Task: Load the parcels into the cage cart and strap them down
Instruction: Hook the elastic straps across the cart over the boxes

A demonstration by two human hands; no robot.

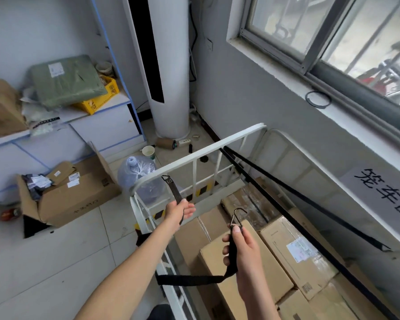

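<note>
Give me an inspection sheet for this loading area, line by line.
Surface: pale tiled floor, some dark marks.
Job's things: cardboard parcels inside the cage cart; taut straps already cross them.
Clutter: open carton, water bottle and paper cup on the floor.
Hands: left hand grips a loose strap hooked to the cart rail; right hand holds a strap's hook end.
Cables: black coil on the windowsill.
Surroundings: window, standing air conditioner, counter with green parcel.

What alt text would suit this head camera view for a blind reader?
A person's left hand grips a black strap hooked to the white cage cart rail; right hand holds another strap end with a free metal hook, above cardboard parcels.
</note>
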